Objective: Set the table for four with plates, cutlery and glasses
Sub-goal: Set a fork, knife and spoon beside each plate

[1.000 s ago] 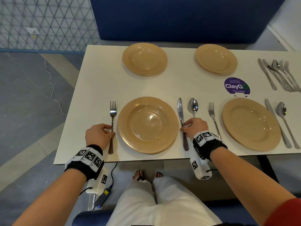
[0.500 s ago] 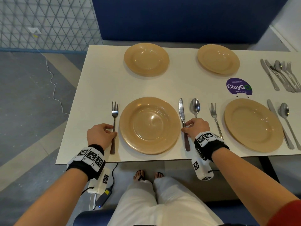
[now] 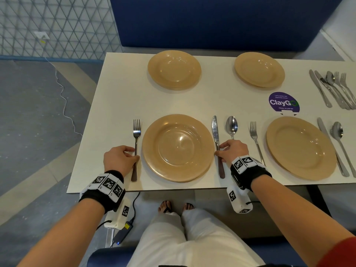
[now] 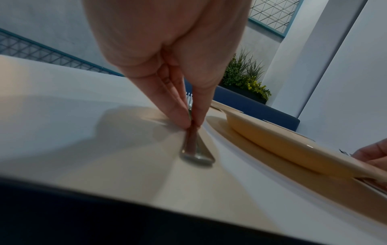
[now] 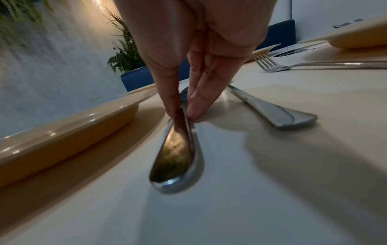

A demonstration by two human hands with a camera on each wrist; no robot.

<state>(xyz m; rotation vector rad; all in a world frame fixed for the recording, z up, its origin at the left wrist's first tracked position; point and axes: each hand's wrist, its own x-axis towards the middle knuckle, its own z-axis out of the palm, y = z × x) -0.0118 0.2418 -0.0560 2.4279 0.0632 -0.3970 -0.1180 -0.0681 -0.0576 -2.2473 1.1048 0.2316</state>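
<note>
Head view: left hand (image 3: 119,160) at the fork (image 3: 136,145), right hand (image 3: 232,151) at the knife (image 3: 217,143), flanking the near plate (image 3: 178,148) — wrist views alone show fingertips pinching each handle on the table (image 3: 115,105).

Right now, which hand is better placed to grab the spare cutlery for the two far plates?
Right, probably. The spare cutlery pile lies at the table's far right, on the right hand's side. The left hand, pinching the fork, would have to cross over the near-left plate.

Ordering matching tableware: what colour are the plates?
Plain tan-yellow plates, no pattern; clearest in the head view.
</note>
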